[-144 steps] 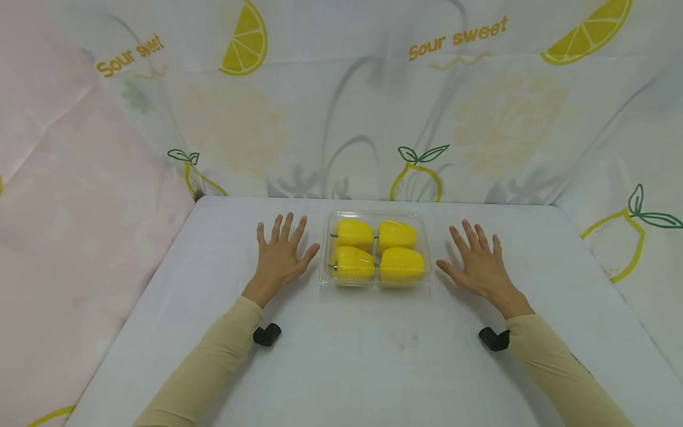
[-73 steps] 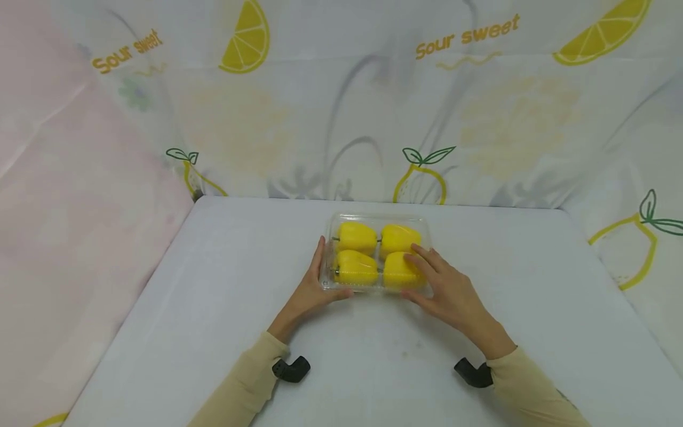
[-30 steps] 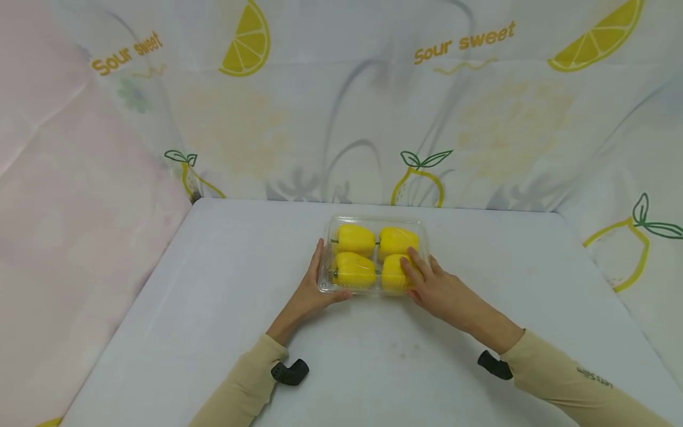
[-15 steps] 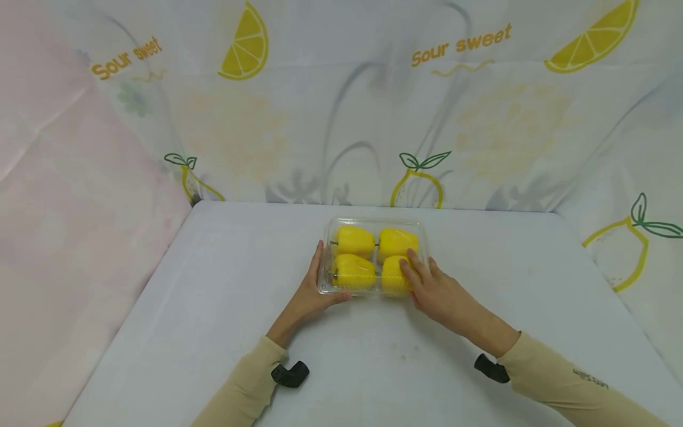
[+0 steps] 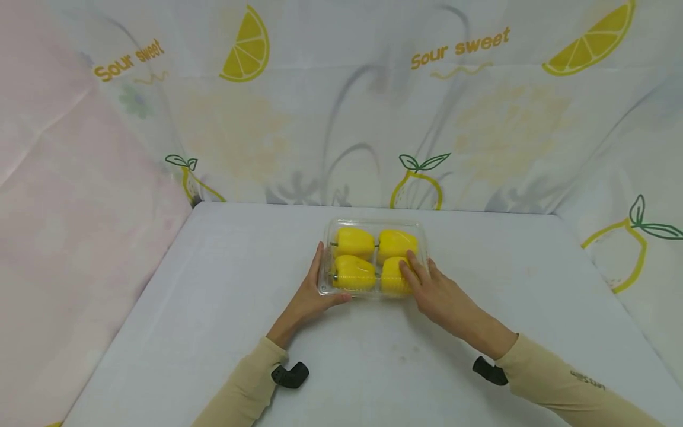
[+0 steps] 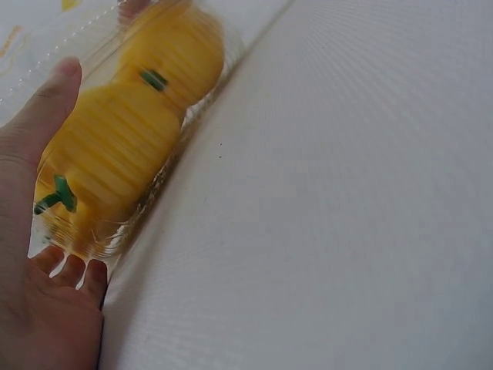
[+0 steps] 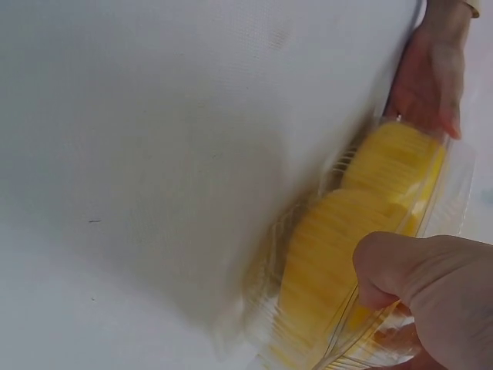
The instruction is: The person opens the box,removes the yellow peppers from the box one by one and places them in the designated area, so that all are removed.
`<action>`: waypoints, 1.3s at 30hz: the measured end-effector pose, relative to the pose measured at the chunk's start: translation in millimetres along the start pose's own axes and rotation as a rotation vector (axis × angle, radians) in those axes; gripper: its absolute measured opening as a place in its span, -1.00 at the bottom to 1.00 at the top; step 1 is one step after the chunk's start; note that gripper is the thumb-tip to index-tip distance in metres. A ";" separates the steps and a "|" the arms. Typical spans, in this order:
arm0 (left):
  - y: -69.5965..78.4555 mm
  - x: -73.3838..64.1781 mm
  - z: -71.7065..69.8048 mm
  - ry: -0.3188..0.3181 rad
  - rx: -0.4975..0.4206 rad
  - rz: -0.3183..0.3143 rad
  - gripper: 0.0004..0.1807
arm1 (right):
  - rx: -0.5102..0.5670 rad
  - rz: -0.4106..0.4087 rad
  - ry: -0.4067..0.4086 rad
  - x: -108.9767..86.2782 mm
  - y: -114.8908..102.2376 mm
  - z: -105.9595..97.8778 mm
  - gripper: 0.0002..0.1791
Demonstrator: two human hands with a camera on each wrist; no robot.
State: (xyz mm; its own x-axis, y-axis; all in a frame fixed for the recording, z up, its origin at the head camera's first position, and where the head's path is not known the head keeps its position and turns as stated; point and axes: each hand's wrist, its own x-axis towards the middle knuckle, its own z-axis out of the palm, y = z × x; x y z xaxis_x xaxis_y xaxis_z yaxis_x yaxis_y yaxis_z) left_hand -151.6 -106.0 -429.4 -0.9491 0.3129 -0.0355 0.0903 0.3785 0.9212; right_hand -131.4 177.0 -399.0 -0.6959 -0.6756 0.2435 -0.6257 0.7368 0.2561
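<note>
A clear plastic clamshell box (image 5: 373, 223) with several yellow bell peppers (image 5: 354, 273) inside rests on the white table. My left hand (image 5: 311, 295) grips its near left corner, thumb (image 6: 54, 96) along the front and fingers (image 6: 94, 279) against the left side. At the near right corner, my right hand (image 5: 443, 298) lays its fingertips over the lid, and its thumb (image 7: 389, 258) presses the front edge. Green stems (image 6: 63, 194) show through the plastic in the left wrist view. The right fingers partly cover the near right pepper (image 7: 331, 247).
A pale cloth backdrop (image 5: 341, 118) printed with lemons stands behind the table (image 5: 368, 367), with a pink cloth (image 5: 80, 196) at the left. Black wrist cameras (image 5: 290, 375) stick out beside both sleeves.
Both hands, earlier spread flat on either side of the box, have moved in onto its near corners. The right fingers have closed on the right corner and hardly moved in the last second.
</note>
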 end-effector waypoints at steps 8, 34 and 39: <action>3.8 -2.8 0.3 0.001 0.003 0.001 0.31 | 0.014 0.037 -0.025 0.4 -3.0 0.1 -0.26; -40.2 13.5 9.7 0.064 0.000 0.030 0.38 | -0.062 0.039 0.054 0.3 -6.0 7.2 -0.28; -39.9 13.3 9.9 0.069 0.003 0.035 0.37 | -0.074 0.037 0.052 1.2 -6.1 7.2 -0.31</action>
State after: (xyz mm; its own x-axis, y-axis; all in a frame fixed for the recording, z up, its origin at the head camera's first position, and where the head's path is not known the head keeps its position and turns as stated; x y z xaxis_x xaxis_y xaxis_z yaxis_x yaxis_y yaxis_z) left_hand -164.8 -108.3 -470.5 -0.9639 0.2651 0.0237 0.1246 0.3709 0.9203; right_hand -131.0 171.9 -407.0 -0.6978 -0.6494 0.3021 -0.5705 0.7590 0.3138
